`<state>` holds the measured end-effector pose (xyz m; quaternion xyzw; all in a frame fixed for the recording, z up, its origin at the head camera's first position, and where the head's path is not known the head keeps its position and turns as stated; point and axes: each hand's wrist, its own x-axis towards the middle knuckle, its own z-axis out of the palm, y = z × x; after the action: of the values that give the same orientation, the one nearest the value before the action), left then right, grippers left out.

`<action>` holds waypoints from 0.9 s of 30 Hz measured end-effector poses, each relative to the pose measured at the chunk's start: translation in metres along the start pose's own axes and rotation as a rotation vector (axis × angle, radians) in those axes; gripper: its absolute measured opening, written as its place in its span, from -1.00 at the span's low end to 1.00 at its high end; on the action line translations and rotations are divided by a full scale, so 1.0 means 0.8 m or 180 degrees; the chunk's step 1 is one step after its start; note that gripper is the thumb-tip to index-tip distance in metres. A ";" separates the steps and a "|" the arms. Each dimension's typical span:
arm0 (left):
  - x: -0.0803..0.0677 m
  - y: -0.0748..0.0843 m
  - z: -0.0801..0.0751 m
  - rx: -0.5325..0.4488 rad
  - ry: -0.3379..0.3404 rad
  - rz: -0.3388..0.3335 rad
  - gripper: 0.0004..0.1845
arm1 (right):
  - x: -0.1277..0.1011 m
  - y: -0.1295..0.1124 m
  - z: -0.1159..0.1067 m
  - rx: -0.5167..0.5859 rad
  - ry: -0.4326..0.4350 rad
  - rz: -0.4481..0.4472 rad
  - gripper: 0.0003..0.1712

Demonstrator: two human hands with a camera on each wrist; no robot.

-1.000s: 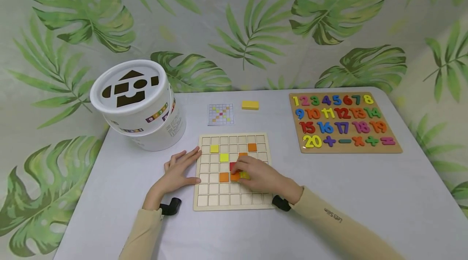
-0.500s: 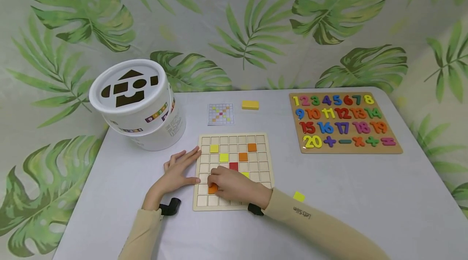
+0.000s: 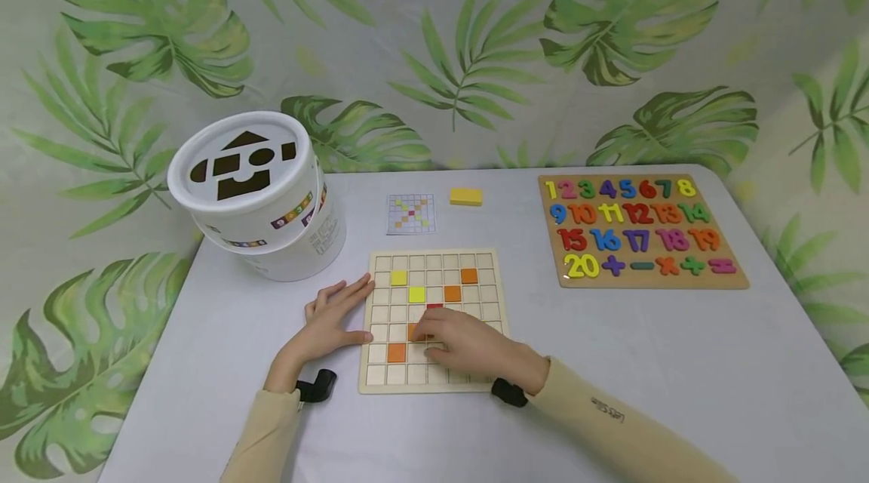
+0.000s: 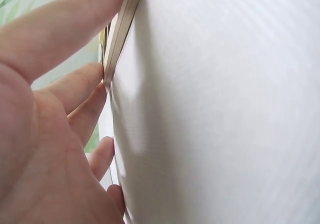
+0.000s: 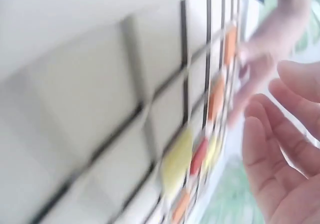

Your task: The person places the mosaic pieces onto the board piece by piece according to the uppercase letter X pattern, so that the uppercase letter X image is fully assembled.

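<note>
A wooden grid board (image 3: 377, 383) lies in front of me. My left hand (image 3: 330, 323) rests at its left edge, fingertips and thumb touching the frame; the left wrist view has the fingers against the board's side. Over the middle of the grid is my right hand (image 3: 468, 343), its fingers loosely bent with nothing between them in the right wrist view. An orange tile (image 3: 397, 353) sits in a lower left cell. Another orange tile (image 3: 412, 332) and a red tile (image 3: 434, 306) are partly covered by my right fingers. A yellow tile (image 5: 177, 161) is hidden from the head view.
Further yellow tiles (image 3: 416, 294) and orange tiles (image 3: 452, 293) fill upper cells. Behind the board lie a pattern card (image 3: 410, 213) and a yellow block (image 3: 466, 197). A white bucket (image 3: 271, 241) stands back left, a number puzzle board (image 3: 553, 241) back right.
My right hand carried an orange tile down and left into a lower left cell, let it go, and drew back right. The left hand has not moved.
</note>
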<state>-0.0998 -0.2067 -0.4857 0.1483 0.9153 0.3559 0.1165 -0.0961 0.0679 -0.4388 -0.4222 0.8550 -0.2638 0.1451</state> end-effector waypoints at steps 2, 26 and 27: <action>0.000 -0.001 0.001 -0.0003 0.0004 -0.0009 -0.07 | -0.023 0.011 -0.011 0.0109 0.0064 0.0173 -0.79; 0.000 -0.001 0.000 -0.0003 -0.0008 0.0019 -0.09 | -0.180 0.085 -0.022 -0.0007 0.0278 0.0920 -0.65; 0.000 -0.001 0.001 0.0002 -0.0007 0.0019 -0.09 | -0.177 0.085 -0.022 0.0002 0.0313 0.0917 -0.65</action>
<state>-0.1001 -0.2071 -0.4869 0.1515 0.9148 0.3558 0.1164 -0.0630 0.2207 -0.4598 -0.2817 0.9128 -0.2609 0.1395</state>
